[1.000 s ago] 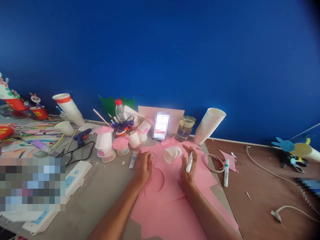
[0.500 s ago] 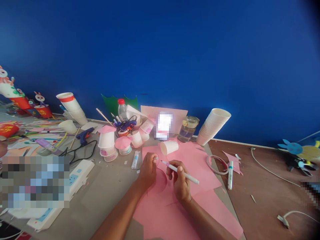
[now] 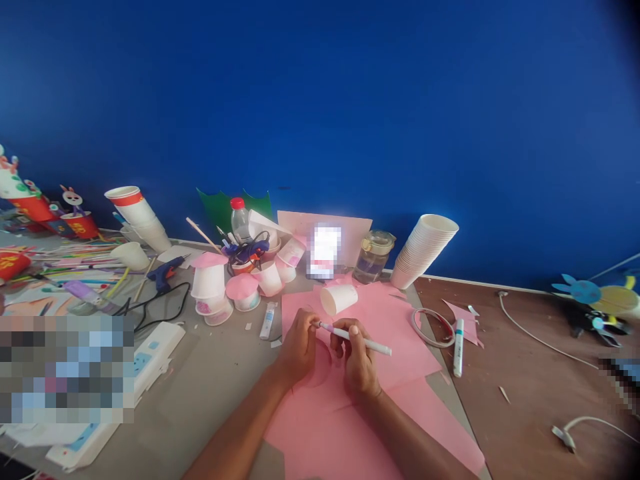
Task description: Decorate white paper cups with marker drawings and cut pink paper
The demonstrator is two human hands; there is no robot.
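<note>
My right hand (image 3: 361, 360) is closed around a white marker (image 3: 370, 343) with a purple band near its tip, which points left. The tip meets the pinched fingertips of my left hand (image 3: 299, 347). Whatever small thing those fingers hold is mostly covered by them. Both hands are over sheets of pink paper (image 3: 405, 333), and a curved pink piece (image 3: 323, 363) lies beneath my left hand. Just beyond the hands, a white paper cup (image 3: 339, 300) rests on its side on the paper.
A tall stack of paper cups (image 3: 425, 250) leans beside a glass jar (image 3: 373, 257). Pink-topped cup pieces (image 3: 209, 277), a glue gun (image 3: 167, 270) and a power strip (image 3: 145, 360) are on the left. A tape ring (image 3: 434, 328) and another marker (image 3: 458, 348) lie right.
The marker's tip has moved left and now touches my left fingertips, where a gap was before. A small pale thing that showed at those fingertips is now mostly hidden.
</note>
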